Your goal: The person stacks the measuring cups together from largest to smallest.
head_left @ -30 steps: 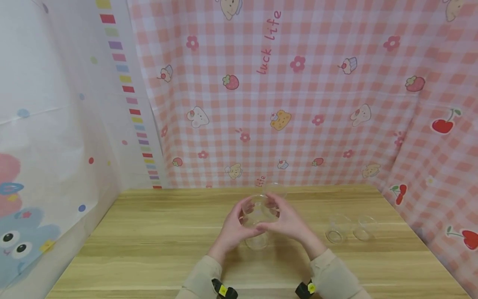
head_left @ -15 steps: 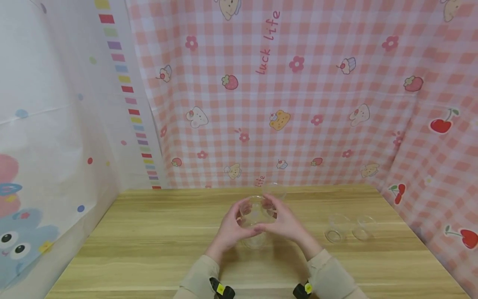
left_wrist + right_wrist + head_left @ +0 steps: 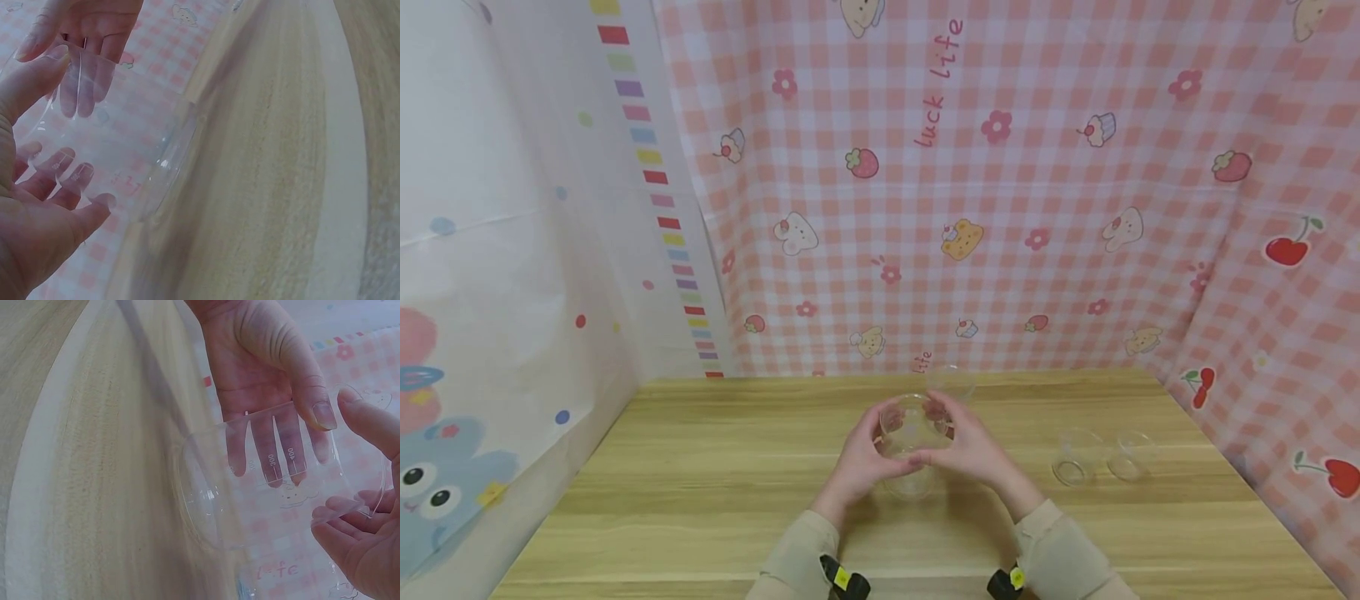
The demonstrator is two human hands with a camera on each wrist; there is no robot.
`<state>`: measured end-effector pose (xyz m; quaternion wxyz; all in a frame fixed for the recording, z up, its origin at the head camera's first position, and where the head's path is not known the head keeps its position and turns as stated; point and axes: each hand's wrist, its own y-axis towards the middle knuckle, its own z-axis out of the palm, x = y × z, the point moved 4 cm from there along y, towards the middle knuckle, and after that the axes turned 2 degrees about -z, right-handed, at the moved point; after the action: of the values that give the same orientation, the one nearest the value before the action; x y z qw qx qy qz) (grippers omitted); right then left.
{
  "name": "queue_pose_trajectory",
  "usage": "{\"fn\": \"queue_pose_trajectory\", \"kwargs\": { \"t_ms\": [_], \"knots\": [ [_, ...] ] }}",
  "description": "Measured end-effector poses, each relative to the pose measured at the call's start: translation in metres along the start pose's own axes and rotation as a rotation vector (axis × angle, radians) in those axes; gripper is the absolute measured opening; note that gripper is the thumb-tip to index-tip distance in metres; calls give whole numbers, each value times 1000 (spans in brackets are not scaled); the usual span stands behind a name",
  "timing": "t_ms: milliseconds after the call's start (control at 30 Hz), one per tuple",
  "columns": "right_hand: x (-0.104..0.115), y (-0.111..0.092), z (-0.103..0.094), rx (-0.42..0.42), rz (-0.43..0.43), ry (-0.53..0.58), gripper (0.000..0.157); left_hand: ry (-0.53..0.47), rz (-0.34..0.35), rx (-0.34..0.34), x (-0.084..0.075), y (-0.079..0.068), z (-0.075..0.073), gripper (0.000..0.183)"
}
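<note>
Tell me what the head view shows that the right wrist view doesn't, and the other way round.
Only the head view shows two clear cups off to the right and the black wrist devices. Only the right wrist view shows readable 300 and 400 marks on the held cup. Both show that cup gripped by the left hand and right hand, plus the wooden table and pink checked backdrop.

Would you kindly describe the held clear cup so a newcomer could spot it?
Find the wood-grain table, then, near its middle, the left hand and right hand. The clear cup is between them, with numbers on its wall. Unlike the two clear vessels to the right and the one behind, it is gripped by both hands.
</note>
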<state>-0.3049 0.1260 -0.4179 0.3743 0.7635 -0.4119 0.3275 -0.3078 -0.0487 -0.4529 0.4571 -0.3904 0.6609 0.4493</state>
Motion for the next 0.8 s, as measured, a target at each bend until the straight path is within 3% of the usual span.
{"fn": "queue_pose_trajectory", "kwargs": {
  "t_ms": [600, 800],
  "knots": [
    [-4, -1, 2, 17, -6, 0, 93, -10, -33, 23, 5, -1, 0, 84],
    [-4, -1, 1, 30, -20, -3, 94, -22, -16, 33, 5, -2, 0, 84]
  ]
}}
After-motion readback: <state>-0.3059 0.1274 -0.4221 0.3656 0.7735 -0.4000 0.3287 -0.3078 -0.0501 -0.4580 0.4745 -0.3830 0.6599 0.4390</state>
